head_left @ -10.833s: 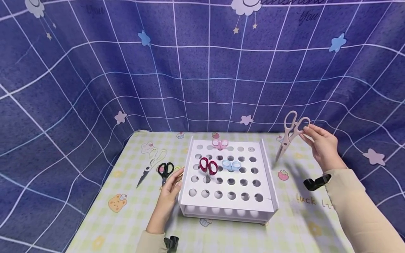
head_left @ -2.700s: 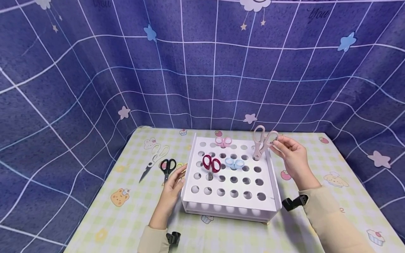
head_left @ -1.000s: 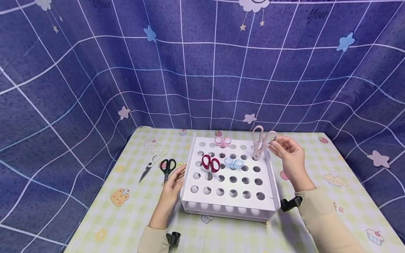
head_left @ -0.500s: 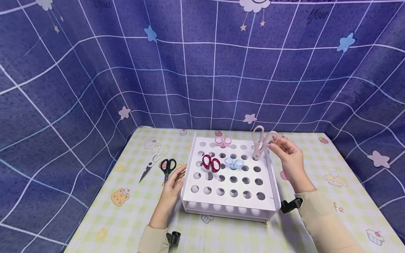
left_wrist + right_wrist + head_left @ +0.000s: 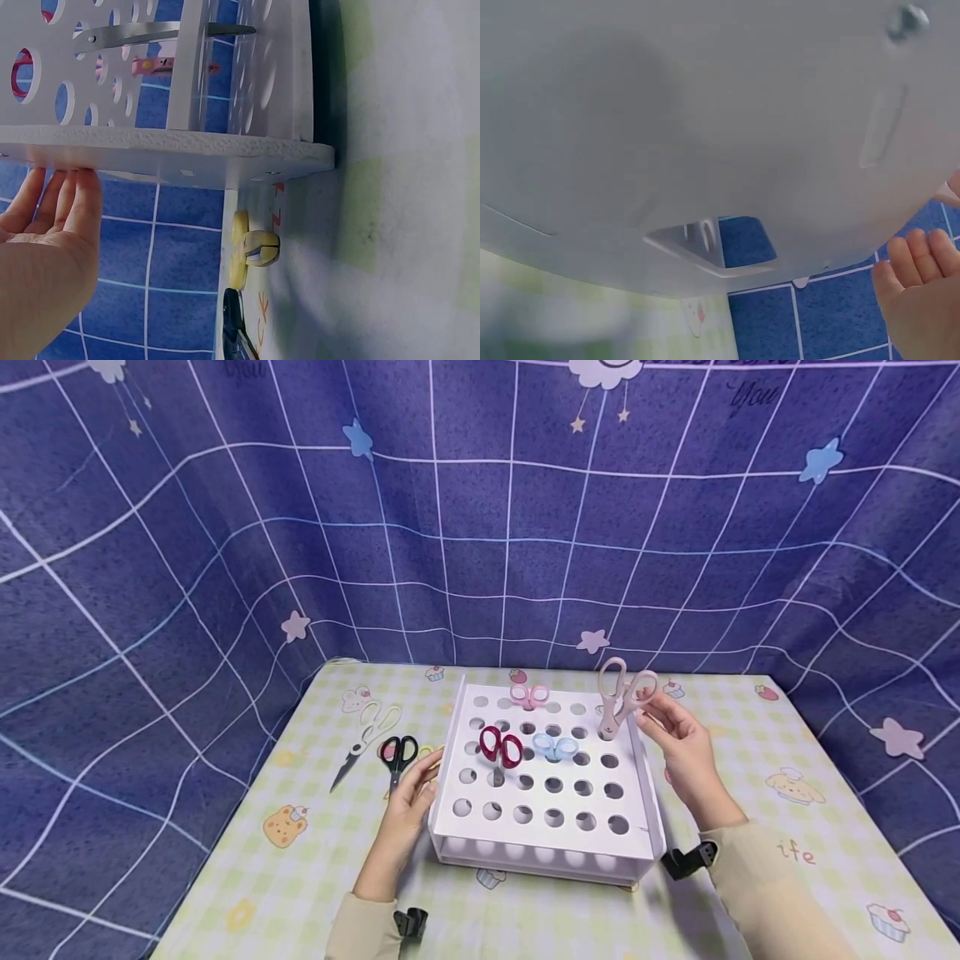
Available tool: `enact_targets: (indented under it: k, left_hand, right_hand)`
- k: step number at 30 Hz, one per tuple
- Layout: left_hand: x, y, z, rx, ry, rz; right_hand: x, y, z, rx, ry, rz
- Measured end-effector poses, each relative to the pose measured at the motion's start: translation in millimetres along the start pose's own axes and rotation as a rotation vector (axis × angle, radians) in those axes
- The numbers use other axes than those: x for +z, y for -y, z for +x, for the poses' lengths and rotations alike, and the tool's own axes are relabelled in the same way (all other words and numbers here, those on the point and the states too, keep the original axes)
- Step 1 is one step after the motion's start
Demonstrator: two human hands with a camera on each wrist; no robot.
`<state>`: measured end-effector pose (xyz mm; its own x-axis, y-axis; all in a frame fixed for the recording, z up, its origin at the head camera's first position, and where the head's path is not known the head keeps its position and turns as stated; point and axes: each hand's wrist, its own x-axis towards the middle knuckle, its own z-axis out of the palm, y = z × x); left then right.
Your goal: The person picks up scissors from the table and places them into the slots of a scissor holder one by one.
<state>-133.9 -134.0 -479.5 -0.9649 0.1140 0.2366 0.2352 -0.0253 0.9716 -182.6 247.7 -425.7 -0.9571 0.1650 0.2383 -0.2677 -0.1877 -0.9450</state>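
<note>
A white rack [image 5: 480, 831] with rows of round holes stands on the table. Pale pink scissors [image 5: 611, 714] stand handles up in a hole near its right back side. My right hand [image 5: 684, 752] is beside their right handle loop, fingers loosely bent; the right wrist view shows this hand apart from the rack's side panel [image 5: 705, 150]. With straight fingertips, my left hand [image 5: 405, 814] touches the rack's left side panel [image 5: 150, 154]. Also in holes are dark red scissors [image 5: 491, 743], light blue scissors [image 5: 555, 755] and small pink scissors [image 5: 529, 703].
Left of the rack lie white-handled scissors [image 5: 355, 750] and black-handled scissors [image 5: 396, 760]. A yellow-handled pair [image 5: 238, 251], partly hidden behind my left hand in the head view, lies close to the rack. A checked cloth [image 5: 225, 868] covers the table; a blue curtain [image 5: 465, 577] hangs behind.
My right hand brought the pale pink scissors from the right into the rack hole. Since then its fingers have let go and drawn slightly away. My left hand stays on the rack.
</note>
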Motion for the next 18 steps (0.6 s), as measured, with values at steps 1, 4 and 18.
enact_targets:
  k: [1, 4, 18]
  left_hand:
    - [0.0, 0.1, 0.1, 0.001, 0.0, 0.0]
    - [0.1, -0.4, 0.1, 0.007, 0.005, 0.002]
    - [-0.3, -0.7, -0.7, -0.008, -0.001, -0.017]
  right_hand:
    - [0, -1, -1.2, 0.002, 0.0, -0.006]
    - [-1, -2, -4.9, 0.003, 0.006, -0.02]
    - [-3, -10, -20.4, -0.041, 0.048, -0.019]
